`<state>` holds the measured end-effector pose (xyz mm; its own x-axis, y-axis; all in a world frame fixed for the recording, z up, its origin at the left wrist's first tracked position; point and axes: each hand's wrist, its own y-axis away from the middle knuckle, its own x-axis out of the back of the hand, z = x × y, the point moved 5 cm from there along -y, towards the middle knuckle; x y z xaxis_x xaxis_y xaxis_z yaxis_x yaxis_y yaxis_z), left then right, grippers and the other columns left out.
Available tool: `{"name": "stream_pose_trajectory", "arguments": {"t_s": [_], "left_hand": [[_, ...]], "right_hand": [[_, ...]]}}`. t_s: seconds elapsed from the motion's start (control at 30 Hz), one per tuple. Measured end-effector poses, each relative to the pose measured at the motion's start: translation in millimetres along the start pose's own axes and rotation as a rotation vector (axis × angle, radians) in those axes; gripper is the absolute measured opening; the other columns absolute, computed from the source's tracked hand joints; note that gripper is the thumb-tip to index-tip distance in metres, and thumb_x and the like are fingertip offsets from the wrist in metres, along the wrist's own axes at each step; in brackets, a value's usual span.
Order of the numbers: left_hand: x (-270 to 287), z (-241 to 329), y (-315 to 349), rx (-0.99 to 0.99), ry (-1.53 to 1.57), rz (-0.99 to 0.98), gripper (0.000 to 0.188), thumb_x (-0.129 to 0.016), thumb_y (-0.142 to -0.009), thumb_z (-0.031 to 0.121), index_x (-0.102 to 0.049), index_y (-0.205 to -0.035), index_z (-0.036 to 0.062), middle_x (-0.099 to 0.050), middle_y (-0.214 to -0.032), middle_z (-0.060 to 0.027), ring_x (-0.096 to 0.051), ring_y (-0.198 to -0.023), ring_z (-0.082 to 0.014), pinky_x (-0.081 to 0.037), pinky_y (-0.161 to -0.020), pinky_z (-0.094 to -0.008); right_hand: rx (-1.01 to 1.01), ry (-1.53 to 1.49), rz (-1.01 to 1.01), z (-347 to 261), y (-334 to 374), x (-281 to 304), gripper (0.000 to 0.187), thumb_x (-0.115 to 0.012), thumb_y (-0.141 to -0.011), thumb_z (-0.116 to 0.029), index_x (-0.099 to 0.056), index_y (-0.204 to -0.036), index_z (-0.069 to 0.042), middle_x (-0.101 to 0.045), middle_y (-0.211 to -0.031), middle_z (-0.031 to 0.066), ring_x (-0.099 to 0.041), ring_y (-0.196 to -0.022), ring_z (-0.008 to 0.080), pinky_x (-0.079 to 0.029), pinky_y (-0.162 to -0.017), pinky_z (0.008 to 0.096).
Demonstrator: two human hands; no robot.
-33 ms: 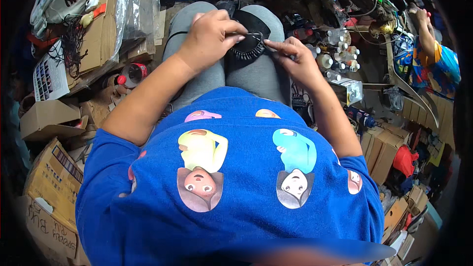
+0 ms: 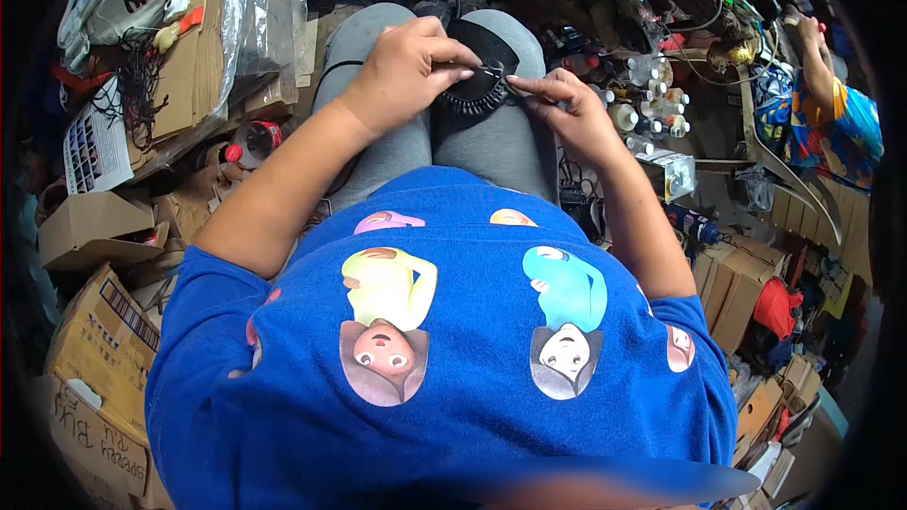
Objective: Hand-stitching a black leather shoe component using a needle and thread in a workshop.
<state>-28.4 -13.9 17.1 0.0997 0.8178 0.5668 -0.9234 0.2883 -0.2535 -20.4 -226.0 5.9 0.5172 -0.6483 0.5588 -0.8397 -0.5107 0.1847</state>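
A black, rounded piece that looks like a shoe part lies across my grey-clad thighs, with a row of pale stitches or loops along its near edge. My left hand is closed, thumb and forefinger pinching a thin, shiny needle-like tool over that piece. On the other side, my right hand is closed too, its forefinger tip and thumb at the stitched edge. What sits between those right fingertips is too small to make out. A dark strap or cord crosses my left thigh.
Several small bottles stand to the right, near a clear box. Flattened cardboard and plastic sheeting are stacked at left, with a red-labelled bottle beside them. Another person's arm shows at far right.
My left hand has shifted slightly to the right with the thin tool. The right hand and the black piece stay nearly where they were.
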Motion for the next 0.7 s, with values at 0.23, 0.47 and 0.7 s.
{"name": "stream_pose_trajectory", "arguments": {"t_s": [0.23, 0.47, 0.7], "left_hand": [[-9, -4, 0, -0.074, -0.207, -0.052, 0.021, -0.067, -0.075, 0.014, -0.073, -0.092, 0.0258, -0.051, -0.075, 0.0008, -0.051, -0.081, -0.0180, -0.034, -0.075, -0.0356], [-12, -9, 1, -0.061, -0.257, -0.067, 0.021, -0.068, -0.075, 0.015, -0.073, -0.091, 0.0271, -0.051, -0.075, 0.0022, -0.050, -0.082, -0.0178, -0.034, -0.075, -0.0353], [-15, -5, 1, -0.052, -0.246, -0.079, 0.018, -0.067, -0.076, 0.017, -0.072, -0.091, 0.0259, -0.051, -0.072, 0.0023, -0.051, -0.081, -0.0172, -0.032, -0.076, -0.0346]], "right_hand": [[-0.059, -0.180, -0.195, 12, -20, 8, 0.030, -0.059, -0.082, -0.002, -0.070, -0.106, -0.016, -0.051, -0.087, 0.0024, -0.052, -0.087, 0.0130, -0.042, -0.080, 0.0248], [-0.071, -0.061, -0.275, 10, -28, 11, 0.030, -0.055, -0.083, 0.002, -0.068, -0.108, -0.009, -0.057, -0.099, 0.0017, -0.052, -0.100, 0.0132, -0.039, -0.092, 0.0257], [-0.015, -0.114, -0.269, 12, -29, 10, 0.031, -0.059, -0.080, 0.001, -0.069, -0.107, -0.012, -0.055, -0.091, 0.0013, -0.052, -0.090, 0.0140, -0.041, -0.086, 0.0259]]}}
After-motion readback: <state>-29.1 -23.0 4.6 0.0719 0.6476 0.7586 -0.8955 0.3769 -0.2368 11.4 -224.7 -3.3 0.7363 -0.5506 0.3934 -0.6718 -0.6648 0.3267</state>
